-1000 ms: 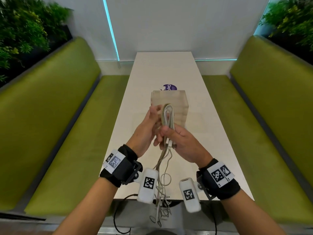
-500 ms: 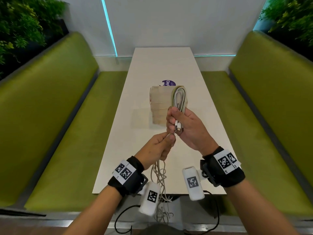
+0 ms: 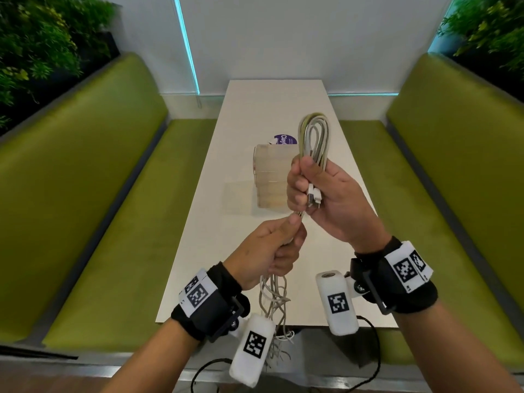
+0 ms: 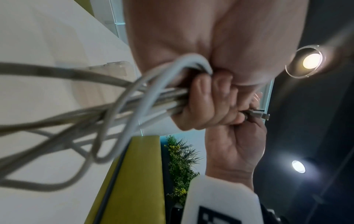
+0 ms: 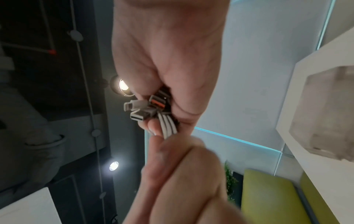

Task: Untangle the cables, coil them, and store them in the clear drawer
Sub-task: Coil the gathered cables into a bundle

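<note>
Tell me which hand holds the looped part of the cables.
The right hand: it grips the coiled loops standing above its fist, with the plugs beside them. The left hand only grips the loose strands hanging below.

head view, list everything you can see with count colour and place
cables: several, white and grey, looped bunch above the right fist, tangled ends hanging below the left hand past the table edge
plugs: a few, white and silver, sticking out under the right fist
clear drawer: one, see-through, mid table behind the hands
sticker: one, purple, on the table behind the drawer
table: one, white, centre
benches: two, green, either side of the table
plants: two clumps, green, top corners
light strips: pale blue, on the back wall
left hand: grips the cables below the bunch
right hand: holds the looped bunch upright
</note>
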`<state>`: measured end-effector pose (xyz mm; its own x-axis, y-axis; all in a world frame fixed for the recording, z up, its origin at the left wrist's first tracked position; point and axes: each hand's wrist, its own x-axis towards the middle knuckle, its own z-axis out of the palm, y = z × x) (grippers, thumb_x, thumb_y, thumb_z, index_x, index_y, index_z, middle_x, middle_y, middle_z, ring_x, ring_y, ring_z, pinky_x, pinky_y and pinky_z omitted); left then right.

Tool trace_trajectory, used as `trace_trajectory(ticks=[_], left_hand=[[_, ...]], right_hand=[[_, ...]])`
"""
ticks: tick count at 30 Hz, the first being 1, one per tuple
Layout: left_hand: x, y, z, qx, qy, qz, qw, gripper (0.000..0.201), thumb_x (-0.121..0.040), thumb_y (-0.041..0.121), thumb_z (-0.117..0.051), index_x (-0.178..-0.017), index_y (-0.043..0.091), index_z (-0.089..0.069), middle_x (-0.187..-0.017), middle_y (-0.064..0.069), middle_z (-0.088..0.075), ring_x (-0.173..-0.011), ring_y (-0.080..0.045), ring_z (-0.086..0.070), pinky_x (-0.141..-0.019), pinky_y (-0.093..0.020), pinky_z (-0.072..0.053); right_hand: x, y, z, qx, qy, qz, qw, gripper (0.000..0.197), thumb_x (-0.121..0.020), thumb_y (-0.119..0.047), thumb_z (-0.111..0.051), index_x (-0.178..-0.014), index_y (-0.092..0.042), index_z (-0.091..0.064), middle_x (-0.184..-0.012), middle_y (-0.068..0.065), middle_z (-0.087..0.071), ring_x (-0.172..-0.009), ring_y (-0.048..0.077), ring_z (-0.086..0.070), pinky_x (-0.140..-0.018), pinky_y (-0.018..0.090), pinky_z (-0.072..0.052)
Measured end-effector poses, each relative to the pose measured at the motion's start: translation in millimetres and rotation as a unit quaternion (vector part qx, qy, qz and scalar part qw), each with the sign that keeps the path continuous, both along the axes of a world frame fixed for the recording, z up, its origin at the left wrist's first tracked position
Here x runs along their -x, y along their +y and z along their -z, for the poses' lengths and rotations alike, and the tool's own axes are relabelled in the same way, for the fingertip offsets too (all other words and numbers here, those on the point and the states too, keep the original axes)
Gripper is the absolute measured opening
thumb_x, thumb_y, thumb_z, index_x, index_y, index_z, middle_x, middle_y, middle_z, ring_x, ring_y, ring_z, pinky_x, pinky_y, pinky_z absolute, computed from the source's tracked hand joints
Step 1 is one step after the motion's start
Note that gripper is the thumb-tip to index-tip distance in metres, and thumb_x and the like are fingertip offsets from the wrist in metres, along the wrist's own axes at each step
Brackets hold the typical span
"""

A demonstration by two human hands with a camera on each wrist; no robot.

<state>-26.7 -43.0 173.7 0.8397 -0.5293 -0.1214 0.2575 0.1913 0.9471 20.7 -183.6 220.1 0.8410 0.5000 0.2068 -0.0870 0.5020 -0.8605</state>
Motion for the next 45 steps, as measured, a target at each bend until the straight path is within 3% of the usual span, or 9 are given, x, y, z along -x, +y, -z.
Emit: trace_trajectory(ticks=[8,13,18,23,29,33,37,42,45], left_hand=[[-7.5,12.8,1.0,-0.076,-0.022,-0.036,0.996,0.037,-0.094,0.041,-0.047,-0.079,0.01,-0.059,-0.051,0.003,-0.033,-0.038,-0.009,-0.024,-0.038,-0.018,-0.025],[-23.2,37.5,1.2,-0.072,0.043,-0.034,0.996,0.049,-0.099,0.037,-0.036,-0.096,-0.002,-0.066,-0.058,-0.004,-0.053,-0.036,-0.008,-0.036,-0.037,-0.017,-0.03],[-27.7,34.8,-5.5,-0.052,0.08,0.067,0.993,0.099,-0.084,0.074,-0.009,-0.105,-0.008,-0.06,-0.075,-0.015,-0.066,-0.046,-0.016,-0.054,-0.045,-0.023,-0.044],[-28.1,29.0,-2.0,-0.236,-0.036,0.078,0.968,0.069,-0.085,0.06,-0.052,-0.099,-0.007,-0.062,-0.073,-0.006,-0.066,-0.055,-0.015,-0.055,-0.058,-0.026,-0.046],[-28.4,27.7,-2.8,-0.254,-0.036,0.065,0.964,0.035,-0.096,0.033,-0.051,-0.085,0.002,-0.062,-0.053,0.002,-0.04,-0.042,-0.01,-0.027,-0.042,-0.02,-0.025],[-25.9,30.3,3.9,-0.227,-0.036,0.078,0.97,0.031,-0.095,0.033,-0.054,-0.073,0.012,-0.06,-0.055,0.001,-0.035,-0.044,-0.011,-0.024,-0.041,-0.019,-0.022],[-24.9,31.0,10.8,-0.219,-0.038,0.083,0.971,0.042,-0.088,0.047,-0.054,-0.083,0.006,-0.062,-0.056,0.003,-0.042,-0.044,-0.01,-0.029,-0.045,-0.021,-0.026],[-30.1,37.4,11.4,-0.217,0.011,0.142,0.966,0.094,-0.07,0.084,-0.029,-0.1,0.002,-0.064,-0.084,-0.01,-0.069,-0.06,-0.016,-0.057,-0.063,-0.025,-0.049],[-29.1,31.8,11.8,-0.303,-0.031,0.136,0.943,0.078,-0.073,0.079,-0.046,-0.087,0.005,-0.065,-0.071,-0.004,-0.067,-0.057,-0.014,-0.059,-0.063,-0.027,-0.049]], right_hand=[[-10.8,-20.7,-11.0,0.304,-0.208,0.014,0.929,0.015,-0.096,-0.017,-0.046,-0.086,-0.01,-0.054,-0.067,-0.005,-0.054,-0.067,0.019,-0.055,-0.063,0.022,-0.045],[-21.8,-34.0,-14.6,0.564,-0.302,-0.021,0.768,0.013,-0.097,-0.014,-0.05,-0.088,-0.011,-0.059,-0.076,-0.008,-0.058,-0.065,0.007,-0.049,-0.062,0.022,-0.04],[-16.3,-16.7,-9.1,0.695,-0.405,-0.117,0.582,0.017,-0.094,-0.007,-0.045,-0.084,-0.021,-0.045,-0.089,0.004,-0.058,-0.085,0.02,-0.047,-0.074,0.034,-0.042],[-7.1,-8.9,-2.5,0.737,-0.456,-0.132,0.482,0.018,-0.09,-0.003,-0.042,-0.094,-0.02,-0.046,-0.096,-0.001,-0.057,-0.088,0.014,-0.034,-0.072,0.028,-0.034],[-7.0,-11.4,9.1,0.706,-0.432,-0.102,0.552,0.01,-0.094,-0.007,-0.046,-0.104,-0.009,-0.046,-0.103,0.002,-0.042,-0.061,0.007,-0.035,-0.054,0.023,-0.027],[-3.7,-8.2,0.3,0.683,-0.276,-0.222,0.639,0.023,-0.088,-0.03,-0.063,-0.098,-0.012,-0.052,-0.1,0.007,-0.057,-0.082,0.023,-0.054,-0.07,0.033,-0.044],[-2.7,-0.5,9.7,0.734,-0.364,-0.176,0.545,0.012,-0.087,-0.022,-0.063,-0.09,-0.024,-0.052,-0.084,-0.007,-0.057,-0.071,0.015,-0.054,-0.059,0.024,-0.039],[5.0,6.8,16.2,0.76,-0.446,-0.161,0.444,0.022,-0.09,-0.009,-0.046,-0.108,-0.017,-0.056,-0.103,0.002,-0.064,-0.09,0.025,-0.062,-0.074,0.033,-0.047],[5.1,7.7,19.8,0.75,-0.419,-0.163,0.484,0.026,-0.09,-0.006,-0.046,-0.109,-0.02,-0.058,-0.107,-0.003,-0.065,-0.092,0.02,-0.061,-0.076,0.031,-0.048]])
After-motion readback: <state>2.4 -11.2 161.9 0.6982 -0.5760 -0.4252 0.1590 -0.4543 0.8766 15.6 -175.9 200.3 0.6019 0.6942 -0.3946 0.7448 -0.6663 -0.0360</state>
